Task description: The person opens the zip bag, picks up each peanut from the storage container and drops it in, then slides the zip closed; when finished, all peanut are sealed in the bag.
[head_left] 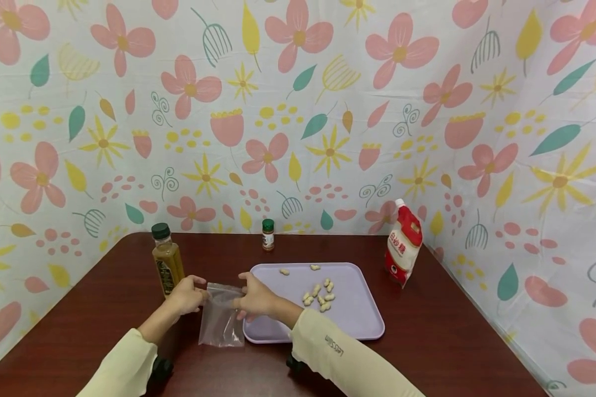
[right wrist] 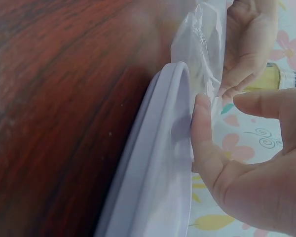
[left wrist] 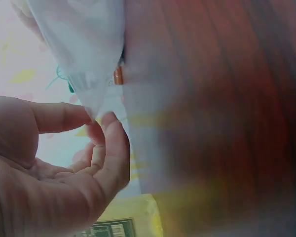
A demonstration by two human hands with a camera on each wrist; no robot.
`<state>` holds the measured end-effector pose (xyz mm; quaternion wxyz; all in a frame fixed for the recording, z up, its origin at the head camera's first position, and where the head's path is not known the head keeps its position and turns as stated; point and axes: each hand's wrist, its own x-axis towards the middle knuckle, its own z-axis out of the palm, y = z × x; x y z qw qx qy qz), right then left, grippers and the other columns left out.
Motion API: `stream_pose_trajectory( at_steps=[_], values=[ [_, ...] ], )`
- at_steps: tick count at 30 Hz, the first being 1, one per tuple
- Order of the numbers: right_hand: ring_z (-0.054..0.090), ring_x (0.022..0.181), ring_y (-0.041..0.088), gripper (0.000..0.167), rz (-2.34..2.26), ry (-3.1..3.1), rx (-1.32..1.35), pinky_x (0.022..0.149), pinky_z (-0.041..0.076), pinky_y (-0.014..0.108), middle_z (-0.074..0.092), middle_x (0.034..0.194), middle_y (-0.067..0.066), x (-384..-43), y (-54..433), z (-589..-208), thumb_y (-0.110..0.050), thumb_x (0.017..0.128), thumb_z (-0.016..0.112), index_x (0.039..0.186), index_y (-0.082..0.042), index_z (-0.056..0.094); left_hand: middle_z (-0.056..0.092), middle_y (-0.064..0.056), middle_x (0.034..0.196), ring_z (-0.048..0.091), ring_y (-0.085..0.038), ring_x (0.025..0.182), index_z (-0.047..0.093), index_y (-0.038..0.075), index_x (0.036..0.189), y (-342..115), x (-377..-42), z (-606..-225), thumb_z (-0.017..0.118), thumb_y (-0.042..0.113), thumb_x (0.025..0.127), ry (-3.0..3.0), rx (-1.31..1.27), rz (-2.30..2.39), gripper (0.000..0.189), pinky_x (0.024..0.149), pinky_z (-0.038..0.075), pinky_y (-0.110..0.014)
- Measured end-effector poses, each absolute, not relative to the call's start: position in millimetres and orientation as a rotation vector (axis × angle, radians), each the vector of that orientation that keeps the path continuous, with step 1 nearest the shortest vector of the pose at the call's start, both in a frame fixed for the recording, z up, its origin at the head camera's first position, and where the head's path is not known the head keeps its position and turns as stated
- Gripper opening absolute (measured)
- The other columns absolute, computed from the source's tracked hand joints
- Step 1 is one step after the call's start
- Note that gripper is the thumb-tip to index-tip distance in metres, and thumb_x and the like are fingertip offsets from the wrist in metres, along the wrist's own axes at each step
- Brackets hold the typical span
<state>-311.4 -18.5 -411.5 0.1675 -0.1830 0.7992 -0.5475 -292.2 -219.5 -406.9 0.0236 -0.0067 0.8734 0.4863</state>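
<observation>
A clear plastic zip bag [head_left: 222, 317] hangs upright between the two hands, just left of the tray. My left hand [head_left: 186, 295] pinches its upper left corner between thumb and forefinger; in the left wrist view the bag [left wrist: 91, 44] tapers down to those fingertips. At the bag's right side is my right hand [head_left: 255, 298]. In the right wrist view the right hand [right wrist: 259, 182] has its thumb and fingers spread apart, a fingertip right at the bag [right wrist: 204, 54]. The lilac tray [head_left: 362, 320] holds several peanuts in their shells [head_left: 325, 306].
A bottle of brownish dressing [head_left: 169, 264] with a dark green cap stands behind the left hand. A small green-capped seasoning jar [head_left: 268, 236] is at the table's back edge. Back right stands a red and white sugar pouch [head_left: 403, 245]. A floral curtain [head_left: 298, 110] hangs behind the brown table [head_left: 442, 342].
</observation>
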Motion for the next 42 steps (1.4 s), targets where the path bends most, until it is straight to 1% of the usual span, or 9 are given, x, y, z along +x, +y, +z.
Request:
stream_pose_trajectory(
  at_steps=[6,10,12,13,18,22,27,35,42],
  values=[
    [0.066,0.062,0.024,0.061,-1.458,2.462,-0.649,0.052,0.052,0.030,0.046,0.143,0.024,-311.3,-7.7,-407.8,-0.006,0.086,0.069,0.142,-0.007,0.044,0.063,-0.010,0.085,0.057,-0.018,0.064,0.055,-0.012,0.122,-214.4,-281.4,-394.9,0.054,0.001,0.095,2.859,0.128,1.496,0.029,0.057,0.047,-0.032],
    [0.067,0.088,0.030,0.053,-1.384,2.646,-0.761,0.077,0.054,0.037,0.051,0.137,0.020,-309.5,1.8,-402.8,-0.014,0.089,0.069,0.138,-0.005,0.050,0.062,-0.009,0.088,0.056,-0.018,0.068,0.061,-0.008,0.120,-209.5,-270.1,-380.9,0.055,0.002,0.097,2.964,0.232,1.478,0.025,0.058,0.044,-0.031],
    [0.066,0.094,0.030,0.050,-1.426,2.669,-0.784,0.080,0.052,0.037,0.054,0.134,0.019,-308.3,6.9,-400.2,-0.017,0.091,0.068,0.137,-0.004,0.051,0.062,-0.010,0.090,0.057,-0.017,0.072,0.061,-0.007,0.120,-206.5,-265.3,-374.8,0.056,0.002,0.098,2.974,0.287,1.505,0.024,0.060,0.045,-0.030],
    [0.066,0.096,0.031,0.049,-1.466,2.656,-0.792,0.078,0.053,0.037,0.056,0.133,0.019,-308.0,9.7,-399.0,-0.018,0.093,0.067,0.137,-0.005,0.052,0.061,-0.010,0.091,0.057,-0.017,0.074,0.062,-0.006,0.119,-204.8,-263.0,-372.0,0.055,0.002,0.098,2.970,0.309,1.527,0.023,0.060,0.046,-0.029],
    [0.068,0.078,0.024,0.040,-1.698,2.551,-0.901,0.059,0.053,0.029,0.064,0.123,0.020,-307.2,22.7,-394.0,-0.014,0.096,0.064,0.133,-0.003,0.055,0.057,-0.012,0.093,0.059,-0.017,0.073,0.061,-0.004,0.119,-197.4,-252.7,-361.8,0.054,0.001,0.099,2.892,0.394,1.676,0.021,0.061,0.052,-0.030],
    [0.067,0.078,0.021,0.032,-1.765,2.544,-0.987,0.061,0.052,0.028,0.069,0.114,0.016,-302.0,32.5,-387.4,-0.012,0.096,0.063,0.126,-0.002,0.060,0.058,-0.013,0.094,0.060,-0.016,0.074,0.060,-0.003,0.119,-193.0,-244.9,-357.9,0.055,0.002,0.100,2.831,0.432,1.752,0.021,0.063,0.054,-0.033],
    [0.067,0.088,0.025,0.026,-1.810,2.536,-0.980,0.065,0.052,0.030,0.069,0.116,0.011,-292.7,46.9,-379.1,-0.015,0.097,0.065,0.122,-0.009,0.066,0.057,-0.014,0.094,0.061,-0.017,0.074,0.059,-0.003,0.119,-184.1,-237.9,-354.9,0.054,0.003,0.101,2.714,0.464,1.870,0.021,0.063,0.054,-0.031],
    [0.065,0.074,0.019,0.018,-1.960,2.509,-1.056,0.051,0.042,0.023,0.073,0.097,0.009,-281.6,72.2,-365.5,-0.013,0.097,0.065,0.113,-0.007,0.069,0.057,-0.016,0.098,0.063,-0.018,0.078,0.059,-0.002,0.117,-163.4,-232.5,-349.1,0.054,0.007,0.101,2.621,0.549,1.962,0.019,0.067,0.056,-0.031],
    [0.065,0.075,0.023,0.013,-1.968,2.537,-1.071,0.052,0.044,0.023,0.073,0.090,0.010,-271.4,89.3,-350.7,-0.015,0.097,0.064,0.103,-0.006,0.072,0.059,-0.015,0.099,0.064,-0.021,0.079,0.059,0.000,0.114,-151.4,-232.7,-347.1,0.060,0.008,0.099,2.605,0.591,1.968,0.017,0.067,0.056,-0.036]
  ],
)
